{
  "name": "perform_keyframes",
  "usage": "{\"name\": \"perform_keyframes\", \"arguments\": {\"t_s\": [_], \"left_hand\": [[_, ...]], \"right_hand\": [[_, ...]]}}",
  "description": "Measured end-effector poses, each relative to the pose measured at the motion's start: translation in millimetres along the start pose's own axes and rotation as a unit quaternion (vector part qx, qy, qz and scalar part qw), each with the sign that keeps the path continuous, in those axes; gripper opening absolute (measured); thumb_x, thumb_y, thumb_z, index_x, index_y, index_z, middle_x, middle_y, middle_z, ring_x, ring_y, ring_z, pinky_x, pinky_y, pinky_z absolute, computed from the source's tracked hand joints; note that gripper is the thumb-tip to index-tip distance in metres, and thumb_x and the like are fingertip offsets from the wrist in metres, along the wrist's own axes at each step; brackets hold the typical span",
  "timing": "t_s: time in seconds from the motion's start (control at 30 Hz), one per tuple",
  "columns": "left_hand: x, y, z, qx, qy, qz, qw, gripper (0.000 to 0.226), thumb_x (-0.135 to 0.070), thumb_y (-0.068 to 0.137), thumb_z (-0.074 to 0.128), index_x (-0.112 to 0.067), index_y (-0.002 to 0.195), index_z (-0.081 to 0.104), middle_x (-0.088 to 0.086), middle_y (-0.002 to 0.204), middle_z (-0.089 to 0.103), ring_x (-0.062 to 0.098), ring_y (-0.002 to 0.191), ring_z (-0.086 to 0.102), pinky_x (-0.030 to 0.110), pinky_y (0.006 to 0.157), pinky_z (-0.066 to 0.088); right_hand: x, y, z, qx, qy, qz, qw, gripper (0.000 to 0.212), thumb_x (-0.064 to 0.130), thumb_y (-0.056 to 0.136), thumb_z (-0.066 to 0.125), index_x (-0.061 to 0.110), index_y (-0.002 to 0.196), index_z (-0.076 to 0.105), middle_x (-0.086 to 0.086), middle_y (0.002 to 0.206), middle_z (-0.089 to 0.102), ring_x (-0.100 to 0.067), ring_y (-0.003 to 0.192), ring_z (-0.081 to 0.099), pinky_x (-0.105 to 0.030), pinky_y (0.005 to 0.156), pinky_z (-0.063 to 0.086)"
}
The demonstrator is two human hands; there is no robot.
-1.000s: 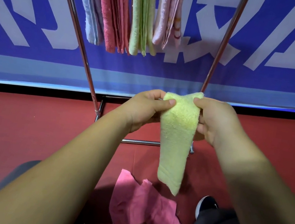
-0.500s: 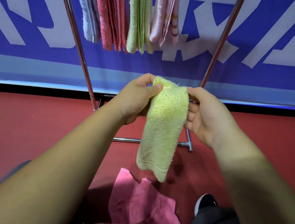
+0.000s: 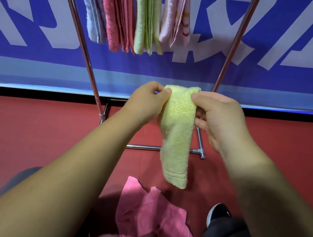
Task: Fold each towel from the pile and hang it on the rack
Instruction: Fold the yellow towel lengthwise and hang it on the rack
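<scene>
A yellow terry towel (image 3: 177, 134), folded into a narrow strip, hangs down from both my hands at chest height. My left hand (image 3: 148, 102) pinches its top left corner between thumb and fingers. My right hand (image 3: 217, 118) pinches the top right corner. The metal rack (image 3: 84, 48) stands just behind, with several folded towels (image 3: 128, 10) in blue, pink, green and pale pink hanging from its hidden top bar. A crumpled pink towel (image 3: 154, 215) lies on the red floor below the yellow one.
The rack's right upright (image 3: 237, 40) and its low base bar (image 3: 142, 147) cross behind the yellow towel. A blue and white banner wall stands behind the rack. A black shoe (image 3: 218, 213) and dark trouser leg are at the lower right.
The yellow towel's top edge has been drawn narrower, my hands moving closer together. The strip hangs a little shorter and swings slightly left at its upper part.
</scene>
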State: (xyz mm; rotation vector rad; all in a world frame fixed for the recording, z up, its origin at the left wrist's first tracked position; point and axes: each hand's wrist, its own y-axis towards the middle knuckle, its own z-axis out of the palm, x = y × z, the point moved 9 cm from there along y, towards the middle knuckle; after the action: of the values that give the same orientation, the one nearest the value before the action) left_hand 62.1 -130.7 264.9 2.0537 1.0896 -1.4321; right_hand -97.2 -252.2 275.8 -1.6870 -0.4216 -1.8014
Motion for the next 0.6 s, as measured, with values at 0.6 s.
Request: {"name": "perform_keyframes", "arguments": {"t_s": [0.6], "left_hand": [[4,-38,81,0.071,0.095,0.128,0.985,0.039,-0.030,0.093,0.076,-0.027,0.128,0.061,-0.010,0.110,0.075,0.011,0.102,0.069,0.019,0.074,0.047]], "right_hand": [[14,-7,0,-0.085,0.005,-0.064,0.994,0.005,0.011,0.097,0.079,0.016,0.094,0.079,0.000,0.087,0.076,-0.015,0.082,0.081,-0.034,0.070,0.068]]}}
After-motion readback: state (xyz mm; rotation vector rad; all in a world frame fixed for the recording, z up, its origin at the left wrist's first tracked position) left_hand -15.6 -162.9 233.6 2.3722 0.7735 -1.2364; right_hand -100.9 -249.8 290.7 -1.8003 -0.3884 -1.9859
